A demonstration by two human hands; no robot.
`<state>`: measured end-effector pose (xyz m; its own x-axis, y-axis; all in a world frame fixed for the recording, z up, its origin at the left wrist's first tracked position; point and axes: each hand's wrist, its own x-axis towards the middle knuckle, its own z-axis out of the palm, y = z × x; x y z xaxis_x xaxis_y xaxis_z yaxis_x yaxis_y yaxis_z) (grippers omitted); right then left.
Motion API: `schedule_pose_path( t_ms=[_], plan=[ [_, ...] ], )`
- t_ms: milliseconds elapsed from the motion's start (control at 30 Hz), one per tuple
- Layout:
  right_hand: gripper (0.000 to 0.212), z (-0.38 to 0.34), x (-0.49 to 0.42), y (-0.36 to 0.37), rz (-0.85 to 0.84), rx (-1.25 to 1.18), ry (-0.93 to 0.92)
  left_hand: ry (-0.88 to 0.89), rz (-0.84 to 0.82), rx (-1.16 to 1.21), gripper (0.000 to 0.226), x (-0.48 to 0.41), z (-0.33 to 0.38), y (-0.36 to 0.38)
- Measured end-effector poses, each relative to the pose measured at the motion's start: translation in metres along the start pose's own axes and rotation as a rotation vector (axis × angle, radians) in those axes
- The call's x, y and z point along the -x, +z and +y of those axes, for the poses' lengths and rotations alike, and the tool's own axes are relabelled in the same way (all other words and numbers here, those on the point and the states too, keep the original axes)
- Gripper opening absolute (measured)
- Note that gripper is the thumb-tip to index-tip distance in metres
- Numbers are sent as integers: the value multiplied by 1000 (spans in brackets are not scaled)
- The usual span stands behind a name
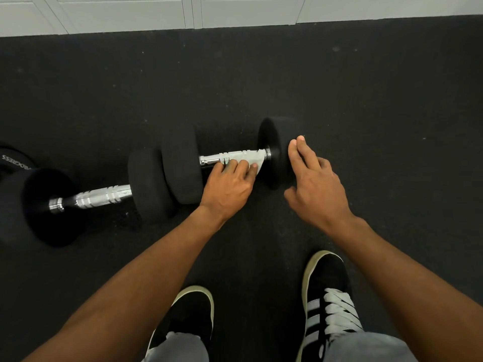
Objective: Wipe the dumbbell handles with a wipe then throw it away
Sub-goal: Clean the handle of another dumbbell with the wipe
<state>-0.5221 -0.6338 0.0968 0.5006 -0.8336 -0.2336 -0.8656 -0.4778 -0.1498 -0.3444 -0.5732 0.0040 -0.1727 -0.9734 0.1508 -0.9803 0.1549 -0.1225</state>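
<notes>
Two black dumbbells with chrome handles lie end to end on the dark floor. On the right dumbbell (180, 163), a white wipe (245, 155) is wrapped over the handle, and my left hand (227, 186) presses it there with curled fingers. My right hand (313, 181) rests its fingertips on that dumbbell's right-hand head (274, 142), fingers spread, holding nothing. The left dumbbell (146, 184) lies at the lower left with its handle (102, 195) bare and untouched.
A black weight plate with white lettering (13, 162) lies at the far left edge. White panelled cabinets (193, 11) run along the far wall. My two black shoes (326, 291) stand on the rubber floor (366, 100) just behind the dumbbells.
</notes>
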Motion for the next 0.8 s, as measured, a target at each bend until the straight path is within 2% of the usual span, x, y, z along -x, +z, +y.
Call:
schedule_pose_path(
  t_ms=[300, 433, 600, 800],
  plan=[
    [90, 1, 0, 0, -11, -2, -1, -39, 29, -19, 52, -12, -1, -6],
    [90, 1, 0, -1, -6, -3, 2, -141, -9, 37, 55, -21, 2, -15],
    [91, 1, 0, -1, -19, -2, -1, -280, -114, 192, 32, -38, -6, -30],
    [91, 0, 1, -1, -20, 6, -1, -318, -178, 309, 32, -57, -21, -28]
  ],
)
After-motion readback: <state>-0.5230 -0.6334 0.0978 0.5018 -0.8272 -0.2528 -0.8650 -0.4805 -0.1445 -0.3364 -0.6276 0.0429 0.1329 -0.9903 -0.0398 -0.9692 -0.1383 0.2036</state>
